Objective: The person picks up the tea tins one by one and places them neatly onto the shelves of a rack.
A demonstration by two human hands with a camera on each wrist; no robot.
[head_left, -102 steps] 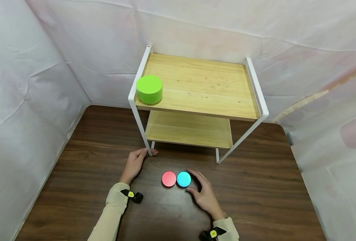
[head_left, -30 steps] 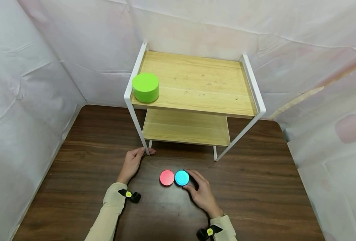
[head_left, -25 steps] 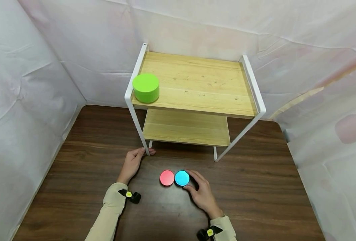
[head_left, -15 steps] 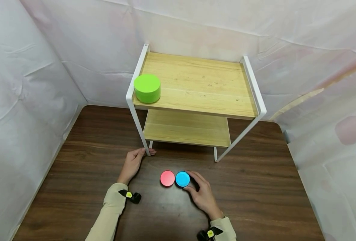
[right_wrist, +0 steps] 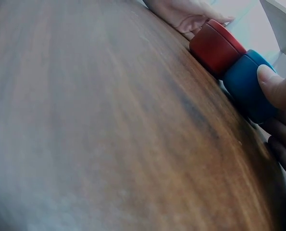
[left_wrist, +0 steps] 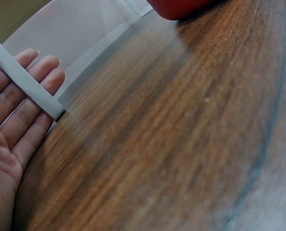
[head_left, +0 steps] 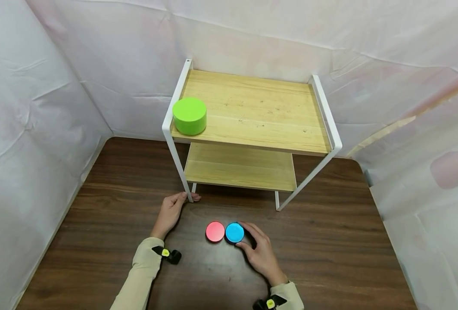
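My left hand (head_left: 169, 212) is at the foot of the shelf's front left leg (left_wrist: 25, 82). Its fingers lie straight behind the leg, with the thumb against the front, so the leg is pinched between them. My right hand (head_left: 262, 253) holds a round blue tin (head_left: 234, 232) by its side, thumb (right_wrist: 272, 82) on the near side and fingers round the far side. A round red tin (head_left: 215, 231) stands just left of the blue one, their sides right at each other. Both tins are upright on the table, lids on top.
A two-tier shelf with pale wood boards (head_left: 260, 112) and a white frame stands behind the tins. On its upper board, front left, sits a green round tin (head_left: 190, 116). The dark wood table (head_left: 341, 241) is bordered by pale cloth (head_left: 31, 107) at the back and sides.
The head view has shifted slightly. My right thumb sits a little closer round the blue tin than in the earliest frame; the tins, shelf and left hand keep their places.
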